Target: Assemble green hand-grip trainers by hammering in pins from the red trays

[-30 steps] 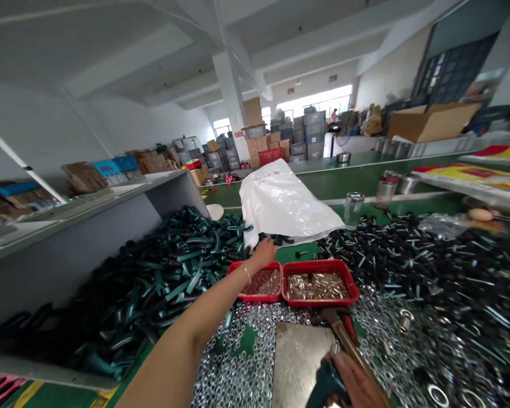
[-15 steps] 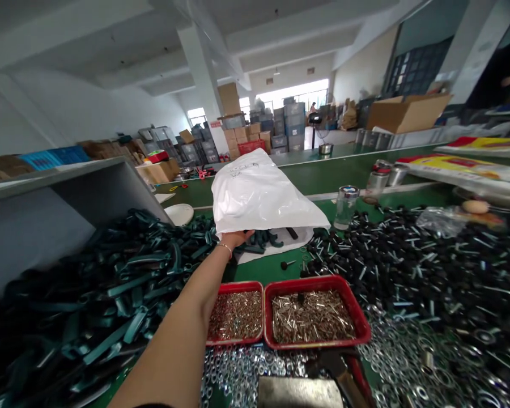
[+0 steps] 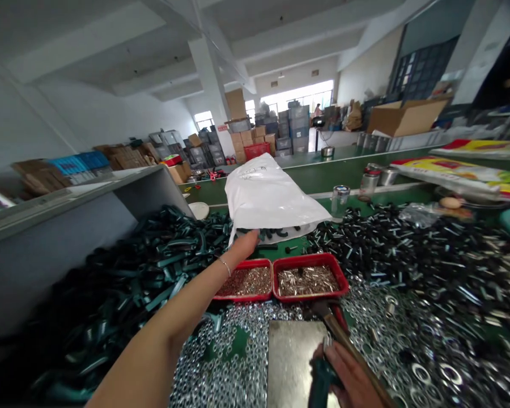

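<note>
My left hand (image 3: 245, 245) reaches forward over the bench, its fingers at the lower left edge of a white plastic bag (image 3: 272, 198) that lies over dark green handle parts. The fingers are blurred by motion. My right hand (image 3: 351, 381) is at the bottom edge, its fingers wrapped round a dark green handle part (image 3: 321, 381) above a steel plate (image 3: 295, 357). A wooden tool handle (image 3: 348, 345) lies just beside that hand.
Two red trays (image 3: 310, 262) of small metal pins sit ahead. A heap of dark green handles (image 3: 153, 260) fills the left, black knobs with studs (image 3: 408, 243) the right, shiny washers (image 3: 408, 351) the near bench. Jars, a grey shelf (image 3: 89, 192) and boxes stand beyond.
My left hand has drawn back a little from the bag's edge. The view tipped down, so my right hand with the green part shows again at the bottom.
</note>
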Available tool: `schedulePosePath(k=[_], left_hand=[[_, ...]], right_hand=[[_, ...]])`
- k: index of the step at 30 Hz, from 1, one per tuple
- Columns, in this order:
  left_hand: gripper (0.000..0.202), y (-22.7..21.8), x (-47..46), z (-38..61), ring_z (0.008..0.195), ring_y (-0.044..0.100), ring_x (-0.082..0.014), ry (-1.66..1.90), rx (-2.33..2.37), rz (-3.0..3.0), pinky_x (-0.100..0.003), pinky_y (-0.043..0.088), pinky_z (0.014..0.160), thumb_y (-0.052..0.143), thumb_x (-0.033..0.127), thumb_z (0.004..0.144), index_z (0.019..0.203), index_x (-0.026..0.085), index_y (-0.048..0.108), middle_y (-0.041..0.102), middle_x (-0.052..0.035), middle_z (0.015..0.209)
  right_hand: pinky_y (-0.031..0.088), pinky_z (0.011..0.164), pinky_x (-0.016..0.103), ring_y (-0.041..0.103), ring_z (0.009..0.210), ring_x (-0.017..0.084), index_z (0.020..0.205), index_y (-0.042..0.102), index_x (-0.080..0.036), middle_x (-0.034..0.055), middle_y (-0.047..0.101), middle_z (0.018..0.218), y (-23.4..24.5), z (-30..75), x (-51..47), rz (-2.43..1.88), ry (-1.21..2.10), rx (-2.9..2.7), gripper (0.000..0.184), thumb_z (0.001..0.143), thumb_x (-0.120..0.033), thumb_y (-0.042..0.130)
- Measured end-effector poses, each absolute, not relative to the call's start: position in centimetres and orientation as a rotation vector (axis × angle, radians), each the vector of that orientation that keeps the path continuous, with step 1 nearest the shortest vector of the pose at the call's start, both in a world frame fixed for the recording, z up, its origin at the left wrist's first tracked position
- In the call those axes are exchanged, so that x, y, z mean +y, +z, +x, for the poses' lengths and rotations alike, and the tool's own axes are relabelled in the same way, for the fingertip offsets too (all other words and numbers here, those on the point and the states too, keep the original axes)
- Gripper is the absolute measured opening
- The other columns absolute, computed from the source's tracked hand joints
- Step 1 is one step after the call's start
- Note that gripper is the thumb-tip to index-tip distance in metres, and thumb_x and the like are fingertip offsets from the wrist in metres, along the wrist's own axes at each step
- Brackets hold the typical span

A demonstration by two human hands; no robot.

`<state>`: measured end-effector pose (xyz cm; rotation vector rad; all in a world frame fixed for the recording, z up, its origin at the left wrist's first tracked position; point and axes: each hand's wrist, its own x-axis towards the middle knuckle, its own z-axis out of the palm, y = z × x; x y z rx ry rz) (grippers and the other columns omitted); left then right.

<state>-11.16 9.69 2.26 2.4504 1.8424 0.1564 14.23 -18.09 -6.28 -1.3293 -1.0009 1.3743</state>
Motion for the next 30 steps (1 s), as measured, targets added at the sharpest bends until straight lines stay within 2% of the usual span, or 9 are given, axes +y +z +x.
schedulePosePath(k=[3,6,9,13,16,19,27,30], left_hand=[[0.029,5.5,5.7,-9.1,0.101,0.066,-0.0251,0.476,1.938,2.391,-0.033,0.048,0.085,0.035,0.033,0.101,0.118,0.012,0.045,0.066,-0.0189,0.108],[0.03,5.9,-1.4,-6.4,0.085,0.067,-0.0218,0.894,1.758,2.098,-0.032,0.05,0.075,0.04,0.042,0.098,0.11,0.014,0.046,0.067,-0.014,0.097],[0.033,3.6,-9.9,-4.2,0.059,0.061,-0.0149,0.699,1.267,1.673,-0.026,0.048,0.054,0.04,0.05,0.096,0.102,0.018,0.046,0.068,-0.0066,0.083],[0.05,0.2,-17.5,-3.3,0.04,0.051,-0.0124,0.748,1.228,1.28,-0.022,0.039,0.04,0.034,0.066,0.092,0.103,0.019,0.046,0.063,0.0004,0.061],[0.057,-0.5,-19.4,-3.4,0.038,0.051,-0.0142,0.732,1.237,1.214,-0.021,0.037,0.037,0.03,0.071,0.09,0.102,0.019,0.05,0.056,0.0028,0.048],[0.057,-0.2,-19.9,-3.4,0.035,0.049,-0.0146,0.706,1.212,1.243,-0.021,0.035,0.035,0.03,0.07,0.091,0.101,0.018,0.052,0.053,0.0034,0.044],[0.053,0.7,-20.7,-3.2,0.033,0.045,-0.0127,0.673,1.188,1.382,-0.02,0.033,0.034,0.028,0.066,0.094,0.097,0.019,0.052,0.05,0.0047,0.044],[0.051,1.4,-21.0,-3.2,0.035,0.046,-0.0141,0.686,1.186,1.449,-0.023,0.037,0.037,0.027,0.065,0.095,0.098,0.02,0.052,0.048,0.0055,0.044]], right_hand=[[0.05,0.053,0.025,0.065,0.071,0.019,0.089,0.065,-0.022,0.0042,0.068,0.084,-5.4,13.1,-18.6,-1.267,1.492,-0.939,0.045,0.081,-0.066,0.059],[0.034,0.042,0.019,0.049,0.049,0.01,0.086,0.056,-0.021,-0.0043,0.054,0.066,-4.8,12.6,-18.6,-1.236,1.547,-0.989,0.043,0.084,-0.064,0.056],[0.038,0.05,0.022,0.049,0.056,0.012,0.079,0.052,-0.022,-0.0046,0.051,0.067,-4.1,13.1,-18.7,-1.299,1.255,-1.288,0.038,0.09,-0.058,0.051],[0.042,0.068,0.027,0.057,0.073,0.016,0.081,0.052,-0.022,-0.0013,0.057,0.076,-3.1,14.3,-19.6,-1.356,0.879,-1.664,0.03,0.098,-0.046,0.045],[0.041,0.068,0.028,0.059,0.072,0.017,0.086,0.052,-0.023,-0.0012,0.06,0.077,-2.3,14.6,-20.6,-1.394,0.823,-1.782,0.027,0.1,-0.044,0.042],[0.041,0.067,0.028,0.06,0.071,0.017,0.087,0.051,-0.024,-0.001,0.061,0.078,-1.7,14.5,-21.3,-1.417,0.782,-1.82,0.027,0.1,-0.045,0.04],[0.043,0.064,0.027,0.062,0.068,0.018,0.083,0.051,-0.024,-0.0001,0.063,0.074,-1.2,14.2,-22.2,-1.432,0.668,-1.902,0.029,0.1,-0.044,0.041],[0.043,0.063,0.026,0.062,0.068,0.018,0.085,0.051,-0.023,0.0004,0.063,0.074,-1.0,13.9,-22.8,-1.423,0.612,-1.867,0.029,0.101,-0.043,0.038]])
